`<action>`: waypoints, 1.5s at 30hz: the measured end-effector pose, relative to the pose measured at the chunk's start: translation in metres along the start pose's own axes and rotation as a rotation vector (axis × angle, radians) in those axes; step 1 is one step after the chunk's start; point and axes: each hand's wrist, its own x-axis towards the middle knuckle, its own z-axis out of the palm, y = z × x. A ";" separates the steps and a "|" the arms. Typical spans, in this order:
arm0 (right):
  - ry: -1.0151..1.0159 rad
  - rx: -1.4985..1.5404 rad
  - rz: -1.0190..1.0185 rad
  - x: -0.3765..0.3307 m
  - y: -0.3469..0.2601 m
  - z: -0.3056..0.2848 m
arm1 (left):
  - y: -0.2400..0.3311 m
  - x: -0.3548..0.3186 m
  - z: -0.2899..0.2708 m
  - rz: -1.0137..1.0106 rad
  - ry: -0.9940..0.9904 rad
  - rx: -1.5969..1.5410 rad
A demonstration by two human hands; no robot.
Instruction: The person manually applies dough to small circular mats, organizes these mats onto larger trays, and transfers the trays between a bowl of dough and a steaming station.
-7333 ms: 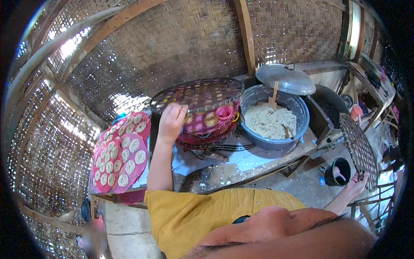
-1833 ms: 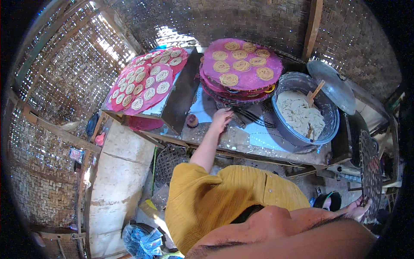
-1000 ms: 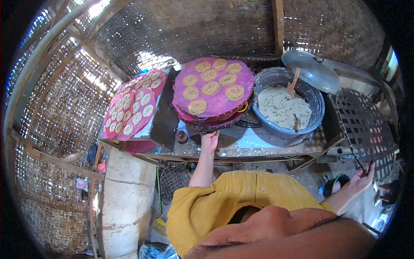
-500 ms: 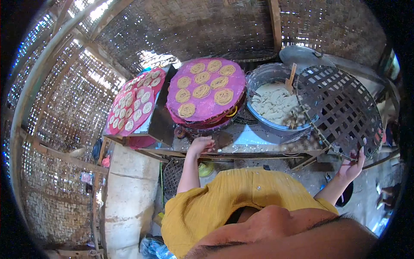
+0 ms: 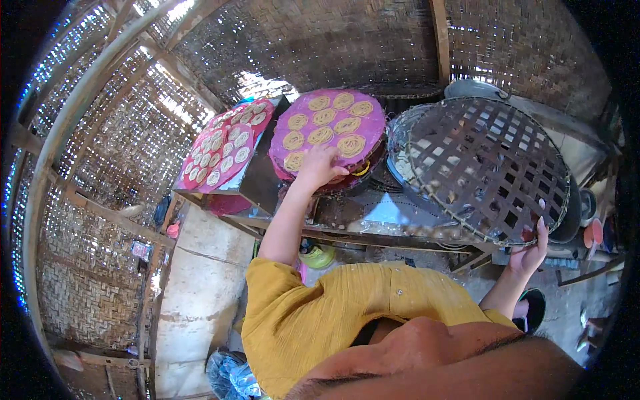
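At 12 o'clock over the tabletop (image 5: 400,212), right hand (image 5: 530,250) is gripping the lower rim of a round dark lattice tray (image 5: 490,167), tilted. Left hand (image 5: 319,167) is resting, fingers spread, on the purple tray (image 5: 330,130) of coiled yellow cakes (image 5: 351,145), 10 o'clock from the lattice.

The round dark open-lattice tray (image 5: 490,167) looks woven from flat bamboo strips, matt and rough, with a bound rim. The round magenta mat (image 5: 330,133) under the pale yellow coiled cakes (image 5: 321,135) appears smooth, plastic or cloth, faintly glossy. A red rectangular mat (image 5: 223,143) beside it has the same sheen. The walls (image 5: 313,40) are plaited split bamboo, dry and coarse, on rough wooden poles (image 5: 440,40). The mustard-yellow shirt (image 5: 347,317) is soft, matt, crinkled cloth. A grey metal lid (image 5: 477,90) looks dull.
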 end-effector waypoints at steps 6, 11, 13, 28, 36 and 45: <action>-0.013 -0.023 0.043 0.000 0.001 -0.013 | -0.027 0.010 0.016 -0.007 -0.077 -0.116; 0.037 -0.106 0.040 -0.018 0.000 -0.003 | -0.015 0.015 -0.004 0.127 0.007 0.109; 0.068 -0.135 0.032 -0.029 0.000 0.004 | -0.017 0.020 -0.018 0.128 0.100 0.108; -0.362 -0.072 0.493 -0.076 0.178 0.128 | 0.043 0.002 -0.063 0.372 0.208 0.161; -0.142 0.031 0.403 -0.116 0.169 0.110 | 0.043 -0.129 -0.120 0.656 0.205 -0.410; -0.042 0.090 0.121 -0.218 0.071 0.071 | -0.057 -0.138 -0.064 0.248 1.025 -0.608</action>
